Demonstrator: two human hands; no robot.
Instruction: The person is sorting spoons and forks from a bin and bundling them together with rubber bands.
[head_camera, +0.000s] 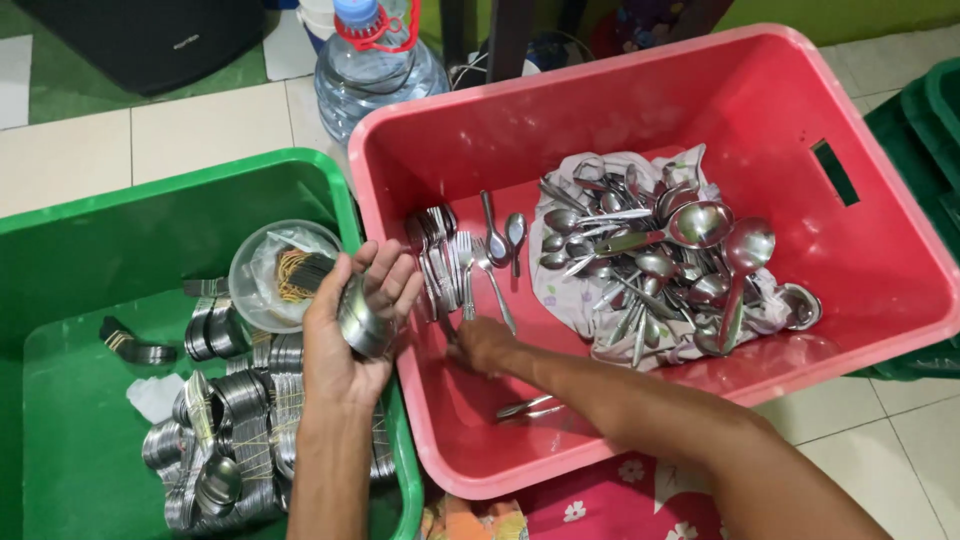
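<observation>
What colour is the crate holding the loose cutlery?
Red crate, clearest in the head view.

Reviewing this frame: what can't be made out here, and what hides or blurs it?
Head view only:
- Right hand: motion-blurred in the red crate; what it grips cannot be told.
- Left hand: fingers cover much of the stack of spoons.
- Green crate: cut by the left and bottom edges.
- Clear bowl: its contents are too small to identify.
- Water bottle: top cut off.

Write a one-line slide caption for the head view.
Left hand holds a stack of spoons over the green bin; right hand reaches for forks in the red bin.
</observation>
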